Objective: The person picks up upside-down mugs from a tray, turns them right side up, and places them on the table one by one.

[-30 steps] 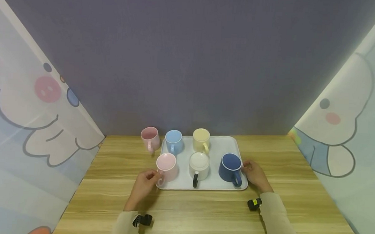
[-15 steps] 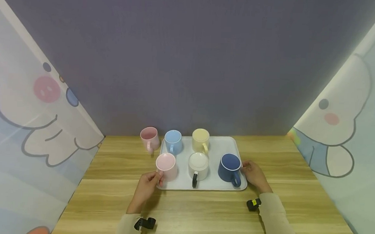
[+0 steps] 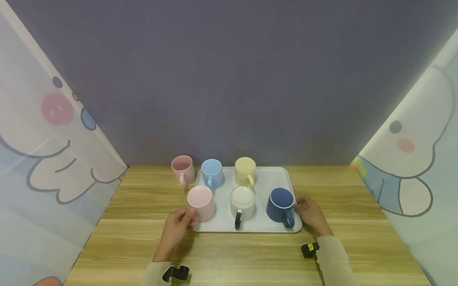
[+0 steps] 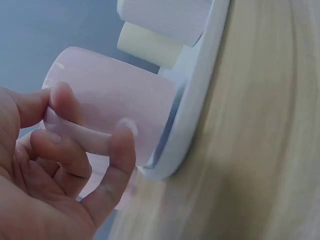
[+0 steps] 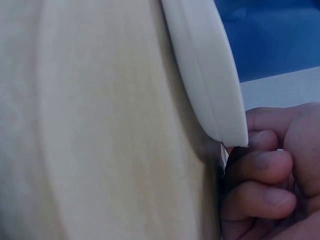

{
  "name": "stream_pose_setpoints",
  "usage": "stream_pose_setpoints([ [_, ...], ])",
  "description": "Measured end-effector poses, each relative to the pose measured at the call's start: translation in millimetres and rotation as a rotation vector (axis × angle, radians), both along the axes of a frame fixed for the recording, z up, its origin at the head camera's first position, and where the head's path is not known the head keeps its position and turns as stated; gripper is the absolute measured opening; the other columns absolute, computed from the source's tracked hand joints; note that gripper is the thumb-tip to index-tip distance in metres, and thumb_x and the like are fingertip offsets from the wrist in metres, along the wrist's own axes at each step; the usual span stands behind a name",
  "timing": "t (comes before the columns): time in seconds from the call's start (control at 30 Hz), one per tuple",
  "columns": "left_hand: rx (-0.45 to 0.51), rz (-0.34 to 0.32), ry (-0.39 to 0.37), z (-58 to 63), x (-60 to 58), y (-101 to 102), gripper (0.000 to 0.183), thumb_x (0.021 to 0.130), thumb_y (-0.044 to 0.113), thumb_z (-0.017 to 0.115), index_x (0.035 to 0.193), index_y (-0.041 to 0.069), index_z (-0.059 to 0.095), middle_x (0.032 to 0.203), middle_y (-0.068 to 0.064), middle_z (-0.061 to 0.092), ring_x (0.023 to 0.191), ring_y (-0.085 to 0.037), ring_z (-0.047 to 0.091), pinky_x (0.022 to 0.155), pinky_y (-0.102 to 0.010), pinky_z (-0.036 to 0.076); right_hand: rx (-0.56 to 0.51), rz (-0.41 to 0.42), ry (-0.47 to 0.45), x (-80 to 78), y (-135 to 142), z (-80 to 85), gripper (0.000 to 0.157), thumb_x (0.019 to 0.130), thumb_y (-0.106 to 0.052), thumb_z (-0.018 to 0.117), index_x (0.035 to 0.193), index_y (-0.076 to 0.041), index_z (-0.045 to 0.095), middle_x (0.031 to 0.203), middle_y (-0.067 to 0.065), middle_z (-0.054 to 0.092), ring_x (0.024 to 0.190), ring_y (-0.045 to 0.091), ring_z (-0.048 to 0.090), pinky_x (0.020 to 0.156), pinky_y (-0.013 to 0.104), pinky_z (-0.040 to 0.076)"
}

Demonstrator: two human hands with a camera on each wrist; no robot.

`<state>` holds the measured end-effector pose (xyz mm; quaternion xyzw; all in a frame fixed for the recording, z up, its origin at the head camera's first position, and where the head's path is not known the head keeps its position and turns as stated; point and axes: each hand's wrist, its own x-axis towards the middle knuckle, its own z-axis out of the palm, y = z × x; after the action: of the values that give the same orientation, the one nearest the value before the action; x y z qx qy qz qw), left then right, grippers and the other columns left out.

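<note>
Slightly leftward: that is how the light pink mug (image 3: 201, 203) has shifted since the earlier frame, and the left hand (image 3: 175, 227) has moved along with it. From the head view, the mug sits at the front left corner of the white tray (image 3: 266, 177), covering part of its left rim. At the tray's right end, the right hand (image 3: 312, 215) is beside the navy mug (image 3: 281, 205).

At the left wrist, I see curled fingers pinching the mug's handle (image 4: 87, 140). To do this well, I'd say draw it slowly and level, lower edge clear of the tray's raised rim, since a handle-only grip could let the body tip. It looks smooth and plain, its flat pale end uppermost, so I'd judge it upside down. Whether it touches the tray, I can't tell.

At the right wrist, curled fingers seem to pinch the tray's rim; a steady hold there should help.
</note>
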<state>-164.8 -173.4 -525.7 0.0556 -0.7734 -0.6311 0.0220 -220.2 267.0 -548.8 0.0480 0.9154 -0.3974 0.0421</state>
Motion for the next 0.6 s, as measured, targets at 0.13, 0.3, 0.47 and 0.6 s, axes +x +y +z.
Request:
stream_pose_setpoints([
  [0.13,0.000,0.003,0.024,6.9,-0.1,-4,0.037,0.103,0.020,0.061,0.084,-0.011,0.064,0.065,-0.003,0.059,0.064,-0.009,0.058,0.066,-0.024,0.054,0.009,0.003,0.002,0.1,-1,0.6,0.032,0.101,-0.019,0.054,0.122,0.004,0.059,0.114,0.026,0.067,0.105,0.039,0.063,0.090,0.053,0.050],
  [0.3,0.008,-0.003,0.030,20.3,-3.9,-6,0.038,0.104,0.022,0.061,0.084,-0.010,0.063,0.065,-0.001,0.058,0.064,-0.010,0.059,0.068,-0.023,0.056,0.007,0.002,0.001,0.3,-1,1.0,0.032,0.101,-0.018,0.055,0.123,0.005,0.059,0.113,0.026,0.067,0.104,0.037,0.063,0.090,0.052,0.050],
  [0.47,0.008,-0.011,0.064,33.3,-11.2,-7,0.039,0.104,0.023,0.061,0.081,-0.009,0.062,0.066,-0.003,0.057,0.064,-0.011,0.058,0.066,-0.024,0.056,0.002,0.003,0.007,0.4,-1,0.1,0.032,0.100,-0.017,0.055,0.122,0.005,0.060,0.113,0.026,0.068,0.104,0.037,0.064,0.090,0.054,0.050],
  [0.6,0.000,-0.009,0.099,42.9,-18.0,-7,0.041,0.104,0.024,0.061,0.078,-0.008,0.061,0.063,-0.003,0.056,0.062,-0.011,0.056,0.066,-0.024,0.055,-0.011,0.008,0.012,0.3,0,-0.9,0.030,0.100,-0.015,0.054,0.120,0.006,0.060,0.113,0.026,0.069,0.103,0.036,0.065,0.087,0.048,0.051],
])
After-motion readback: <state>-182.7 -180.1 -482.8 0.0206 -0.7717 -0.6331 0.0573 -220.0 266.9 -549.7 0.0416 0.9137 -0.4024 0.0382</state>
